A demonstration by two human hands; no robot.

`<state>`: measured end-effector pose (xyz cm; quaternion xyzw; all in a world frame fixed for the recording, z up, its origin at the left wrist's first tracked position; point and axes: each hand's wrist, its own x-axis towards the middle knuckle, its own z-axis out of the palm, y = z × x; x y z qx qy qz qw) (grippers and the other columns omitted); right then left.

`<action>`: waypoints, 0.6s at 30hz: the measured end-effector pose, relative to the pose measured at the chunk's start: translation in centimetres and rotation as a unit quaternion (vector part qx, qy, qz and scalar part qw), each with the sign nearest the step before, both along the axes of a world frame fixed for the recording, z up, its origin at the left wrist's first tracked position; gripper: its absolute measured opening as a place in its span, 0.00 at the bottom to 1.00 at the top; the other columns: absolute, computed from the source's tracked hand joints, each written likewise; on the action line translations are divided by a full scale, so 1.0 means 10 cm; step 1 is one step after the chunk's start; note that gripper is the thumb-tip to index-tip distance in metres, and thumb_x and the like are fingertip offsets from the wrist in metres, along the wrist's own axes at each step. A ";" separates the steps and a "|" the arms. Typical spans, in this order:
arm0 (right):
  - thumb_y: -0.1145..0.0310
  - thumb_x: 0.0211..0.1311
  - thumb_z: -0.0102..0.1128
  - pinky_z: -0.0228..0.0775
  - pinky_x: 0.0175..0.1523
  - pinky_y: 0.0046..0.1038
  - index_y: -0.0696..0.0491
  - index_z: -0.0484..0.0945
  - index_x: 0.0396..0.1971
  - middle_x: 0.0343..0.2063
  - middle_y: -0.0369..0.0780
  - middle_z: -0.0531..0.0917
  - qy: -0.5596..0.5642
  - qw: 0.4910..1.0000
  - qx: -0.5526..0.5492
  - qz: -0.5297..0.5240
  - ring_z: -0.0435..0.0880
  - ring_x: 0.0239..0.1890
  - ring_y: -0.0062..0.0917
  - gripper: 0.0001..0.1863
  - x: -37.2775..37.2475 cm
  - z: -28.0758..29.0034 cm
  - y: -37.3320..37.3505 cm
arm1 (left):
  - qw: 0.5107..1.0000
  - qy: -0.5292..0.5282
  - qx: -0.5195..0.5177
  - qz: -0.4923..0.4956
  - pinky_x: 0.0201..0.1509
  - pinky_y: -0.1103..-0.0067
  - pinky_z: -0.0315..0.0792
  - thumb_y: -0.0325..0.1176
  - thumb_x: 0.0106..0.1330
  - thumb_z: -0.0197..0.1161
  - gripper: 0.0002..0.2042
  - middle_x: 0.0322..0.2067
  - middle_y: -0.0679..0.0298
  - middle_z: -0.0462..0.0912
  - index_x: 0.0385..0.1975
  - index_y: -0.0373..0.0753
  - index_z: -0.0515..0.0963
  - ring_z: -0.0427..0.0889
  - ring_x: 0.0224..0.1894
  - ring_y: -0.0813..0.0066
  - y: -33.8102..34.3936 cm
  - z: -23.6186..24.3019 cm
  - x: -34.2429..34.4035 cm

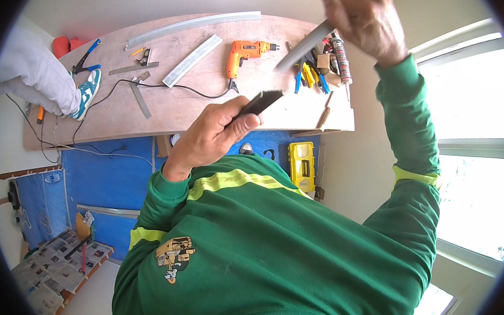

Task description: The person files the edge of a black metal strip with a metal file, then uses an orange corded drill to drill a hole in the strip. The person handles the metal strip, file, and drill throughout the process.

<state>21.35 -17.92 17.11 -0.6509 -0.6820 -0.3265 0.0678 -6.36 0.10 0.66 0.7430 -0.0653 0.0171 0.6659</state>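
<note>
Step in hand looks like handling two pieces in mid-air: dark piece (265,102) in left hand (210,129), grey bar (305,46) in right hand (372,26). Next move probably calls for a firm left grip and a controlled right arm, clear of the orange drill (239,58) and pliers (310,74).

Left hand clamped round the dark piece, thumb pressed along it, elbow bent, over the near edge of the surface (289,112); piece's end points far right. Right hand closed on the bar's upper end, raised at far right, elbow out; blurred, exact finger placement can't tell. Bar slants down left, between drill and pliers in view. Metal channel (192,61) lies left of drill.
</note>
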 end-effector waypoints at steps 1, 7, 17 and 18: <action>0.67 0.72 0.60 0.59 0.38 0.39 0.52 0.72 0.13 0.19 0.37 0.69 0.066 0.997 0.030 0.004 0.71 0.25 0.30 0.22 0.07 0.05 0.00 | 1.000 -0.005 -0.011 -0.004 0.31 0.81 0.64 0.52 0.85 0.58 0.21 0.23 0.73 0.70 0.46 0.36 0.79 0.67 0.26 0.86 0.00 0.01 -0.01; 0.67 0.77 0.56 0.59 0.33 0.41 0.55 0.72 0.15 0.18 0.40 0.68 0.179 0.981 0.013 0.075 0.69 0.22 0.33 0.24 -0.05 0.12 0.01 | 1.000 -0.007 -0.011 -0.004 0.31 0.81 0.64 0.53 0.84 0.58 0.22 0.24 0.73 0.70 0.44 0.36 0.80 0.67 0.27 0.86 -0.01 -0.01 -0.03; 0.60 0.73 0.66 0.58 0.41 0.35 0.47 0.77 0.13 0.19 0.30 0.73 0.132 0.980 -0.098 0.107 0.75 0.26 0.24 0.24 -0.55 -0.15 0.32 | 0.999 -0.051 -0.017 0.003 0.33 0.80 0.67 0.42 0.87 0.57 0.15 0.25 0.70 0.73 0.49 0.34 0.79 0.69 0.28 0.84 -0.02 -0.05 -0.06; 0.60 0.72 0.67 0.58 0.41 0.35 0.47 0.77 0.13 0.19 0.30 0.73 0.113 0.984 -0.089 0.105 0.75 0.26 0.24 0.24 -0.56 -0.12 0.31 | 0.999 -0.040 -0.025 0.002 0.34 0.79 0.68 0.41 0.86 0.57 0.14 0.26 0.70 0.73 0.49 0.33 0.79 0.69 0.29 0.83 -0.03 -0.05 -0.06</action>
